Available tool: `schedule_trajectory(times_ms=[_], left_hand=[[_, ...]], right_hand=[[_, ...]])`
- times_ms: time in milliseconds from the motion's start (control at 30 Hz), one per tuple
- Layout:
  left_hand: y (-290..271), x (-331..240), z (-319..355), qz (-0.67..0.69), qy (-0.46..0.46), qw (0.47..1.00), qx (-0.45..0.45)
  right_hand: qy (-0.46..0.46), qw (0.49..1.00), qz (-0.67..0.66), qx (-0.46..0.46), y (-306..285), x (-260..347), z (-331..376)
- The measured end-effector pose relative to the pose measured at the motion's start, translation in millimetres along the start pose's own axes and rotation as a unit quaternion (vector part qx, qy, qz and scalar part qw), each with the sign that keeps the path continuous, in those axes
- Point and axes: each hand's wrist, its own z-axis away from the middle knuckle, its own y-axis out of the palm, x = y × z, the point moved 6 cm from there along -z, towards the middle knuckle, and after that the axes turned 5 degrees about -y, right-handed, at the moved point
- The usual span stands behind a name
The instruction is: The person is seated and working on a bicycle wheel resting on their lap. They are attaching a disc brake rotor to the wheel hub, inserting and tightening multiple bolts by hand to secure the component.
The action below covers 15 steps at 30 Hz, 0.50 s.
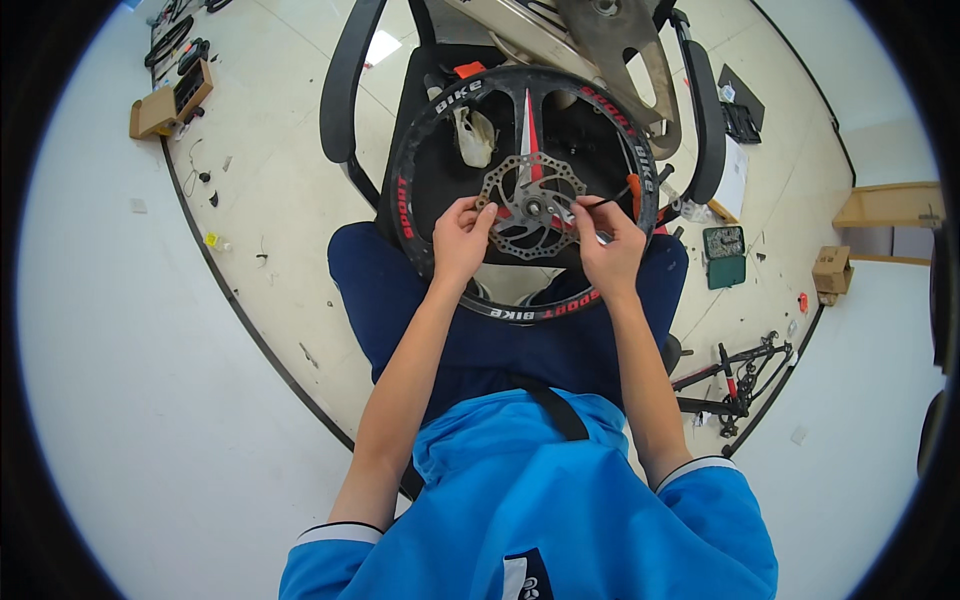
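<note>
A black bicycle wheel (522, 314) with broad spokes in black, red and white lies flat across my thighs and the chair in front of me. At its hub sits a silver brake disc (519, 166) with a perforated rim. My left hand (462, 236) pinches the disc's left edge between thumb and fingers. Over the disc's right side, my right hand (609, 238) is closed with its fingertips together near the hub. A thin dark rod (604, 203), perhaps a hex key, sticks out of those fingers; its tip is hard to make out.
The black office chair has armrests left (345, 95) and right (706, 130). A large metal part (625, 60) stands over its far side. On the floor are a green tool case (725, 257), a black bicycle frame (735, 390) and cardboard boxes (155, 114).
</note>
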Motion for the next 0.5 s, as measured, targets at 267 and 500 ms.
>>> schedule_trajectory(times_ms=[267, 500], left_hand=[[1, 17, 14, 0.026, 0.0, 1.0, -0.01], [3, 36, 42, 0.037, -0.015, 0.999, -0.015]], right_hand=[[0.086, 0.995, 0.049, 0.027, -49, -60, 1], [0.124, 0.988, -0.061, 0.073, -35, -57, -23]])
